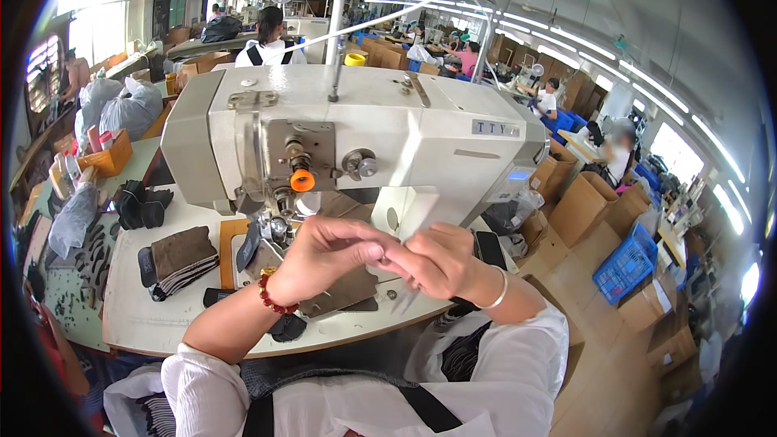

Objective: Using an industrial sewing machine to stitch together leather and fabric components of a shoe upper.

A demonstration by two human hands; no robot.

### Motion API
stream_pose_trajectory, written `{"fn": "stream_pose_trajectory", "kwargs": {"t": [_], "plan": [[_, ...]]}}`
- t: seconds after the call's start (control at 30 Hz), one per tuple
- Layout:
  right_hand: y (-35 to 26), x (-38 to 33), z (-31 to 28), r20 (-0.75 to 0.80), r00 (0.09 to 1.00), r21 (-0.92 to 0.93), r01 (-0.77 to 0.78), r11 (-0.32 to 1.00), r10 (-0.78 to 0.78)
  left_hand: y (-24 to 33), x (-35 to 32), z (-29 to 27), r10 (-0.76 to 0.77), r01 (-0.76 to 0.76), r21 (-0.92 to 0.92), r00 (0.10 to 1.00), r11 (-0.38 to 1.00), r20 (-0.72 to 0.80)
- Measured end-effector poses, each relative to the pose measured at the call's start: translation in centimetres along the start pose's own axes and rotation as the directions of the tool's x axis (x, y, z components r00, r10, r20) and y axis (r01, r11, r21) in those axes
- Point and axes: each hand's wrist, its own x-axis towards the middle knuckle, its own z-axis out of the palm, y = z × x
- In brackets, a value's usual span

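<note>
My left hand (328, 263) and my right hand (441, 261) meet in front of the white sewing machine (380, 113). Thumb and fingers of the left are pressed together against the right hand's fingers. The right hand is curled closed. Whatever lies between them, if anything, is hidden; a faint pale blur hangs below the right hand. Under the hands, brown-grey fabric pieces (344, 293) lie on the white table (154, 316). The machine's needle area (279, 231) is just left of my left hand, below an orange knob (302, 180).
A stack of brown fabric pieces (184, 252) and a black bundle (142, 204) lie at the left. A dark phone-like slab (490, 249) rests right of my hands. Cardboard boxes (583, 209) and a blue crate (626, 265) stand on the right floor. Other people work farther back.
</note>
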Motion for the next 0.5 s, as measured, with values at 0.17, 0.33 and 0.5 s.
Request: {"fn": "stream_pose_trajectory", "kwargs": {"t": [0.17, 0.33, 0.5], "plan": [[-0.4, 0.3, -0.9, 0.105, 0.993, -0.036, 0.051, 0.998, -0.047, -2.9, -0.5, -0.5, -0.185, 0.236, -0.380, 0.968, 0.894, 0.167], [0.3, 1.9, -1.6, 0.321, 0.947, 0.014, 0.007, 1.000, -0.011, -4.3, -0.3, -0.8, -0.213, 0.285, -0.480, 0.957, 0.830, 0.199], [4.5, 4.6, -2.7, 0.588, 0.754, -0.231, -0.190, 0.954, 0.293, -5.4, 0.7, -1.0, 0.399, -0.132, 0.781, 0.903, 0.611, -0.159]]}}
